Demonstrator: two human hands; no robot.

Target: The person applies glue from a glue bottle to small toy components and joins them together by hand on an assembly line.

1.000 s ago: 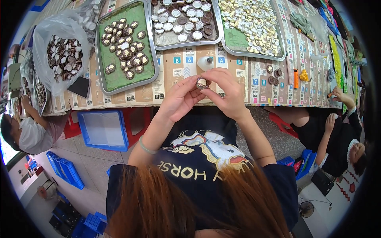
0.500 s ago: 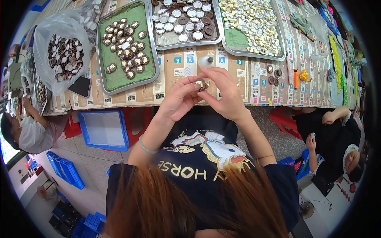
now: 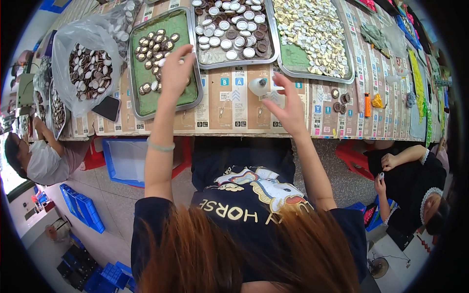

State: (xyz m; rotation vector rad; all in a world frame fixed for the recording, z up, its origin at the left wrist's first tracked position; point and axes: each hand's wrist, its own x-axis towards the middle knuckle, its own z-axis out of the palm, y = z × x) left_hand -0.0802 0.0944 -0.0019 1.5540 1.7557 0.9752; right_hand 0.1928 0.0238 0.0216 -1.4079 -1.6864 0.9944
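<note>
My left hand (image 3: 175, 75) is over the right side of a green-lined metal tray (image 3: 142, 105), its fingers stretched toward the middle tray's edge. No cap shows clearly in it. Dark bottle caps (image 3: 150, 46) with pale gold pieces inside lie in that tray, partly hidden by my hand. My right hand (image 3: 288, 105) has its fingers apart, close beside a small white squeeze bottle (image 3: 257, 87) with a dark tip. Whether the fingers touch it is hard to tell. White-lined and brown caps (image 3: 225, 44) fill part of the middle metal tray (image 3: 239, 62).
At right, a tray (image 3: 317, 75) holds many small gold and white pieces. A plastic bag of caps (image 3: 90, 71) and a phone (image 3: 107, 108) are at left. Several loose caps (image 3: 340, 100) and an orange lighter (image 3: 367, 105) lie at right. Co-workers (image 3: 410, 171) sit on both sides.
My hands have parted from a cap both were holding before my chest. My left went up and left over the green-lined tray; my right moved slightly right, beside the bottle, fingers spread.
</note>
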